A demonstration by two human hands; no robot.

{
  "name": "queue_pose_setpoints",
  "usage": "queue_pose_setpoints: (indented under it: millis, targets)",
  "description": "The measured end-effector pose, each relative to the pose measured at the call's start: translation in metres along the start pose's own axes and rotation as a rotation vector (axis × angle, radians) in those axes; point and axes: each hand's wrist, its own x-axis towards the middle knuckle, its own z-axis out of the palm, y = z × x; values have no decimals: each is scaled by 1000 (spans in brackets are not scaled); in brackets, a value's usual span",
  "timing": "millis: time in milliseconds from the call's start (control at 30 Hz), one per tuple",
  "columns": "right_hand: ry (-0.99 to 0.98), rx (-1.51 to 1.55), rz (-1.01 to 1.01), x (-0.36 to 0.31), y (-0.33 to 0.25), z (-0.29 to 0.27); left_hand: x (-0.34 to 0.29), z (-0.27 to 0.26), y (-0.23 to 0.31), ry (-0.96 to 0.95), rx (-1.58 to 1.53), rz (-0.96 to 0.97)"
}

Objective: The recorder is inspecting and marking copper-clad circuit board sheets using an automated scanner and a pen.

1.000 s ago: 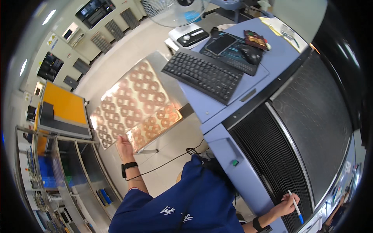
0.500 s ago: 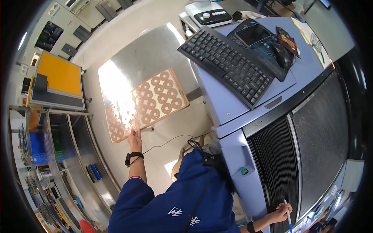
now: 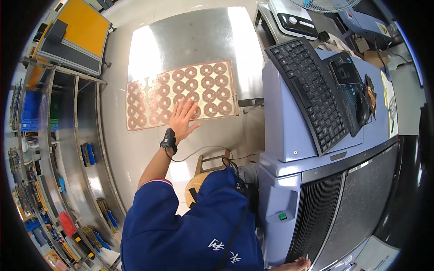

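Observation:
A flat panel (image 3: 157, 100) with rows of copper-coloured rings lies on the metal table, partly over its near edge. My left hand (image 3: 182, 119) is spread open over the panel's near middle, fingers stretched across some of the rings. A black watch-like band with a small box (image 3: 169, 140) is on that wrist. At the lower edge, my right hand (image 3: 300, 263) is closed beside the black ribbed cover (image 3: 316, 217) of the blue-grey machine. Only the tip of a white pen (image 3: 307, 257) shows at its fingers; the rest is hidden.
On the blue-grey machine (image 3: 280, 122) to the right are a black keyboard (image 3: 312, 95), a phone (image 3: 345, 73) and a mouse (image 3: 360, 108). A metal rack (image 3: 101, 149) with boards stands left. A wooden stool (image 3: 193, 184) is close to my body; a cable crosses nearby.
The view has turned. My left hand has let go of the panel's near edge and moved right, spreading over its surface. My right hand sits lower in view, its pen now mostly hidden.

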Motion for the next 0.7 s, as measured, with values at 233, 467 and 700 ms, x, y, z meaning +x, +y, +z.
queue_pose_setpoints:
  millis: [233,467,700]
  targets:
    - [32,-87,-18,5,12,-16,-6,23,-17,-80,79,84]
    - [106,10,68,14,24,-27,-7,30,-19,-18,123,89]
    - [-37,-48,-18,31,51,-57,-7,39,-26,12,159,108]
